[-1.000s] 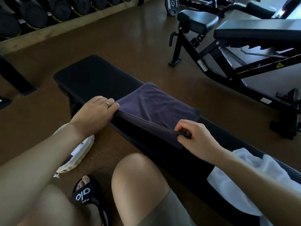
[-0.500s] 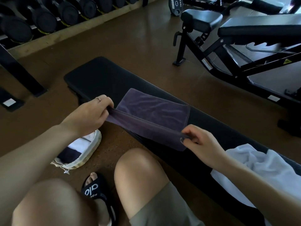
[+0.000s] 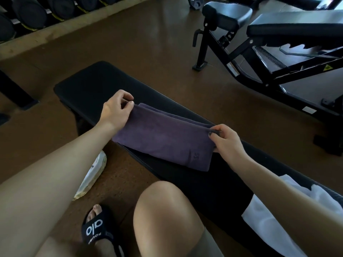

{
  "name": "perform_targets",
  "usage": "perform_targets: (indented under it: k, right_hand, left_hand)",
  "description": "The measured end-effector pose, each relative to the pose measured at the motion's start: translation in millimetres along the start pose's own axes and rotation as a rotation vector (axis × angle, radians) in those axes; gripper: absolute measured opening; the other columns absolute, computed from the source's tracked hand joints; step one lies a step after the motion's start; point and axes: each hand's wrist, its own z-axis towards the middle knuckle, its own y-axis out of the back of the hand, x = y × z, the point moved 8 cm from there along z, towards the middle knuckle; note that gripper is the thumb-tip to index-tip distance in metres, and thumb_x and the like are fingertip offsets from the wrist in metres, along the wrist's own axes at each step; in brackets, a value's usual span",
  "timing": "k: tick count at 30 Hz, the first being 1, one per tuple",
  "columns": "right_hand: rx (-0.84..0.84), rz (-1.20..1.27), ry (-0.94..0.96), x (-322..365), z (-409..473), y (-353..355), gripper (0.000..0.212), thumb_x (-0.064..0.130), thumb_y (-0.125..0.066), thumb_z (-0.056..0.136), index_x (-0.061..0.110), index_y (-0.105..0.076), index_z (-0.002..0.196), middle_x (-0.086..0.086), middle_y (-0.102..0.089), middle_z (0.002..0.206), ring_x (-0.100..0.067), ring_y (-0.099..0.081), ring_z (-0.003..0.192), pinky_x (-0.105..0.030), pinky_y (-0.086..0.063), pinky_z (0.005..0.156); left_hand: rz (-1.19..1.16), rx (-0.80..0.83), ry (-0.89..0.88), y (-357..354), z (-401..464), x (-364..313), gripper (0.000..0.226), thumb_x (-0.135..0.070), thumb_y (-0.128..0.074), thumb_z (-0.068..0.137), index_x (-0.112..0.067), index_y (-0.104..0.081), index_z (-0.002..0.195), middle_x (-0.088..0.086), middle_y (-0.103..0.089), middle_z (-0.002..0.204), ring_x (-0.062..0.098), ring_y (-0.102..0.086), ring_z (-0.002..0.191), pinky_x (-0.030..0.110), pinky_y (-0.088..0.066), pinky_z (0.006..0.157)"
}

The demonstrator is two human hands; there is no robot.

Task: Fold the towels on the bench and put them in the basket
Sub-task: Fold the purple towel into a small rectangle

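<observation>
A gym with a brown floor (image 3: 157, 52); basket (image 3: 92, 175) on it beside the black bench (image 3: 89, 84). The left hand (image 3: 115, 110) pinches the purple towel (image 3: 165, 140) at its far left corner, the right hand (image 3: 226, 140) pinches its far right corner; white towel (image 3: 263, 217) lies rightmost on the bench

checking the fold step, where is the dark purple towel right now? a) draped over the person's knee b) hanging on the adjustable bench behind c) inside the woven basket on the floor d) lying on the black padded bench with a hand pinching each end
d: the dark purple towel lies folded across the black padded bench, the left hand pinching its far-left end and the right hand pinching its right end.
</observation>
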Motion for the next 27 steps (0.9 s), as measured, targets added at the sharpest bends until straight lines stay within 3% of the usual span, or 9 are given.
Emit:
perform_targets:
  k: [5,8,11,14,18,24,27]
  right_hand:
    - [-0.123,-0.095,0.065,0,19,5,0.015,0.018,-0.054,0.106,0.031,-0.061,0.103,-0.001,-0.07,0.103,-0.021,-0.07,0.093,-0.047,-0.064,0.08]
    - [-0.199,-0.116,0.093,3,27,8,0.014,0.018,-0.052,0.107,0.029,-0.059,0.103,-0.001,-0.067,0.101,-0.02,-0.067,0.089,-0.036,-0.06,0.07]
    - [-0.223,-0.15,0.079,0,35,7,0.01,0.019,-0.051,0.107,0.023,-0.058,0.114,0.001,-0.064,0.104,-0.012,-0.064,0.088,-0.021,-0.049,0.06]
    - [-0.214,-0.176,0.07,-2,38,6,0.014,0.021,-0.054,0.107,0.022,-0.055,0.121,0.007,-0.06,0.104,-0.009,-0.063,0.088,-0.016,-0.046,0.06]
    - [-0.225,-0.226,0.084,0,36,5,0.02,0.022,-0.057,0.105,0.023,-0.052,0.124,0.01,-0.058,0.102,-0.006,-0.061,0.084,-0.012,-0.044,0.055]
    - [-0.251,-0.305,0.108,5,31,2,0.038,0.022,-0.059,0.104,0.018,-0.043,0.138,0.002,-0.058,0.108,-0.007,-0.059,0.087,-0.018,-0.048,0.065]
    - [-0.234,-0.252,0.039,5,25,3,0.05,0.027,-0.063,0.101,0.019,-0.037,0.143,-0.002,-0.058,0.115,-0.014,-0.062,0.096,-0.037,-0.06,0.082]
  left_hand:
    - [-0.008,0.008,0.022,-20,28,13,0.011,-0.024,-0.062,0.101,-0.018,-0.065,0.11,-0.002,-0.067,0.102,0.009,-0.061,0.092,0.012,-0.042,0.07]
    - [-0.024,0.012,0.05,-29,44,16,0.011,-0.025,-0.064,0.1,-0.018,-0.065,0.108,-0.004,-0.068,0.101,0.009,-0.062,0.094,0.01,-0.041,0.07]
    - [0.005,0.069,0.131,-44,51,26,0.017,-0.033,-0.06,0.101,-0.02,-0.062,0.111,-0.004,-0.065,0.102,0.013,-0.06,0.098,0.02,-0.041,0.074]
    - [0.049,0.146,0.221,-53,47,40,0.026,-0.041,-0.057,0.102,-0.02,-0.059,0.117,-0.002,-0.063,0.105,0.015,-0.058,0.098,0.021,-0.039,0.068]
    - [0.11,0.156,0.216,-47,42,48,0.027,-0.031,-0.063,0.099,-0.019,-0.058,0.122,0.0,-0.064,0.108,0.016,-0.058,0.098,0.017,-0.037,0.065]
    - [0.192,0.158,0.249,-35,25,48,0.031,-0.034,-0.062,0.1,-0.016,-0.055,0.124,-0.004,-0.06,0.096,0.011,-0.055,0.084,0.026,-0.04,0.069]
    - [0.232,0.179,0.274,-26,10,52,0.029,-0.04,-0.061,0.099,-0.018,-0.054,0.118,-0.004,-0.062,0.09,0.008,-0.056,0.077,0.026,-0.04,0.061]
